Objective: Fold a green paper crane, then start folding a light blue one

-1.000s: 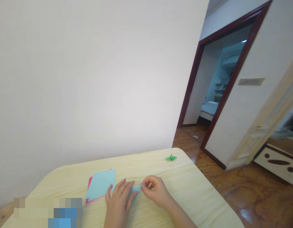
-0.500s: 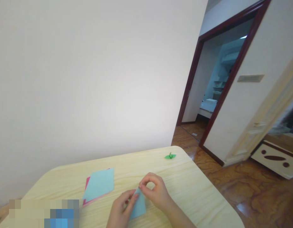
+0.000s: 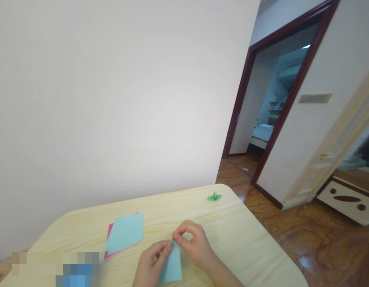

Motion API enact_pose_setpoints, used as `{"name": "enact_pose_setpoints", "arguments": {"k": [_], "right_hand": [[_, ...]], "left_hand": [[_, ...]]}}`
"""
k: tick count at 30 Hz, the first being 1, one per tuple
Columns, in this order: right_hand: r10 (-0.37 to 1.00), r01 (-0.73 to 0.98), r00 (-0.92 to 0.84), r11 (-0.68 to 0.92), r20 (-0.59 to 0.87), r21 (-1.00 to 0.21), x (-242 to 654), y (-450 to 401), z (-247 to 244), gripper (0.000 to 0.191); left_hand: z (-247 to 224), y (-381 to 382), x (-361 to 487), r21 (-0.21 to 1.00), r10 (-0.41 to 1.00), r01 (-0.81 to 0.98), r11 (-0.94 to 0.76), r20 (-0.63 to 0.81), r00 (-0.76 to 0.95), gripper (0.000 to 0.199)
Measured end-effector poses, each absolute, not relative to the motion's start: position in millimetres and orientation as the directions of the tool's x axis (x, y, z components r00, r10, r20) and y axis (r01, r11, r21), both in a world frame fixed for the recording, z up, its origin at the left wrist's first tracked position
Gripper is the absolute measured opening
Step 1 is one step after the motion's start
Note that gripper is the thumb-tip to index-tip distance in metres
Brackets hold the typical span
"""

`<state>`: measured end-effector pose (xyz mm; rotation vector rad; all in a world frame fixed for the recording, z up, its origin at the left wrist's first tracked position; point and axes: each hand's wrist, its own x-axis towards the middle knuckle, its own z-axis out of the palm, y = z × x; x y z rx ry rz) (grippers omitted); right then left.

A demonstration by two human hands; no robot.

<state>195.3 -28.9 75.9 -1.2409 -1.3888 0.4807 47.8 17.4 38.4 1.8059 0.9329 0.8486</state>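
Note:
A folded piece of light blue paper is held between my two hands near the front of the table. My left hand pinches its upper left edge between thumb and fingers. With thumb and forefinger pressed together, my right hand grips the paper's top corner. The fingertips hide that corner. To the left lies a stack of square paper sheets, a light blue sheet on top and a pink sheet showing at its edges. A small green folded paper figure rests near the far right corner.
The pale wooden table has rounded corners and stands by a white wall. Beyond its right side are a brown floor, a dark red door frame and a low white cabinet. A blurred patch covers the lower left.
Both hands have shifted slightly down and to the left with the folded blue paper. The paper has turned a little, and the right fingertips remain at its top corner.

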Motion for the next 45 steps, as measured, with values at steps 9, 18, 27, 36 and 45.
{"name": "enact_pose_setpoints", "arguments": {"k": [9,18,27,36,45], "right_hand": [[0.86,0.378,0.194,0.379,0.472,-0.845,195.4,-29.0,77.5,0.009],[0.923,0.164,0.219,0.286,0.317,-0.944,195.8,-26.0,70.0,0.032],[0.951,0.085,0.226,0.196,0.211,-0.977,199.3,-16.1,52.3,0.028],[0.991,-0.164,0.102,0.103,0.087,-0.981,202.3,-12.5,46.9,0.036],[0.978,-0.122,0.192,0.105,0.081,-0.987,202.1,-8.8,39.3,0.027]], "left_hand": [[36.1,19.2,48.4,0.919,0.862,0.247,-0.307,0.158,0.482,0.034],[34.4,18.7,48.1,0.926,0.869,0.257,-0.278,0.128,0.478,0.036],[40.0,18.7,48.9,0.933,0.856,0.262,-0.248,0.084,0.511,0.045],[48.5,27.9,45.6,0.977,0.903,0.18,-0.111,0.024,0.429,0.042],[42.0,29.3,46.2,0.989,0.883,0.022,0.146,-0.14,0.448,0.04]]}}
